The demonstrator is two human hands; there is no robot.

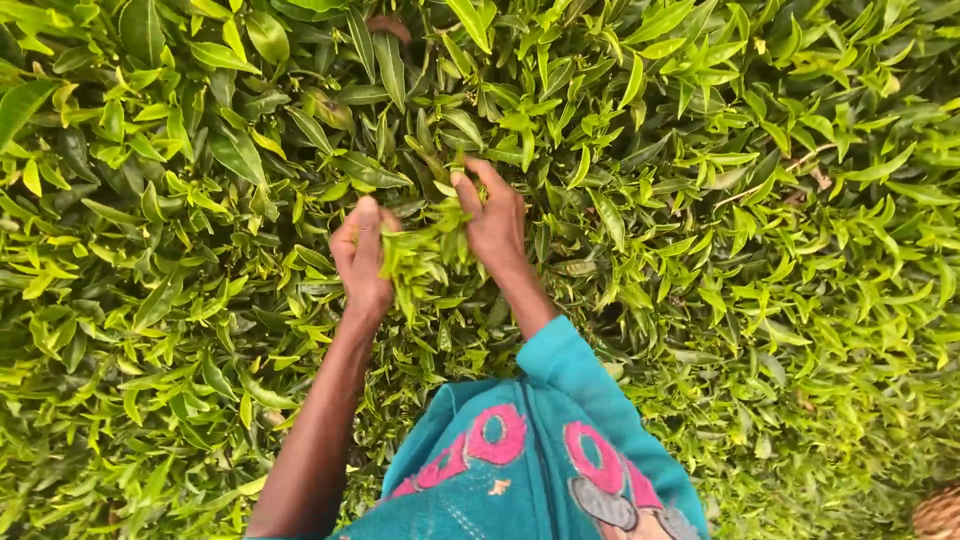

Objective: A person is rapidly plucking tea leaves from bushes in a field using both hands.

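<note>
Head view: left hand (362, 255) fist held leaves (425, 250); right hand (493, 215) fingers pinched shoot. Risk: overfull bunch could spill into bush (750, 250).

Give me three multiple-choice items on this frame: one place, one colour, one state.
1. Where is the bunch of picked leaves?
A. Between both hands
B. On bare ground
C. In a bucket

2. What colour is the sleeve?
A. Red
B. Teal
C. White

3. What is the left hand doing?
A. Hanging flat and open
B. Closed on leaves
C. Out of view

Answers: 1 A, the bunch sits between the left hand and right hand, above the bush. 2 B, the cloth at the right wrist is teal. 3 B, its fingers curl around leaves.
</note>
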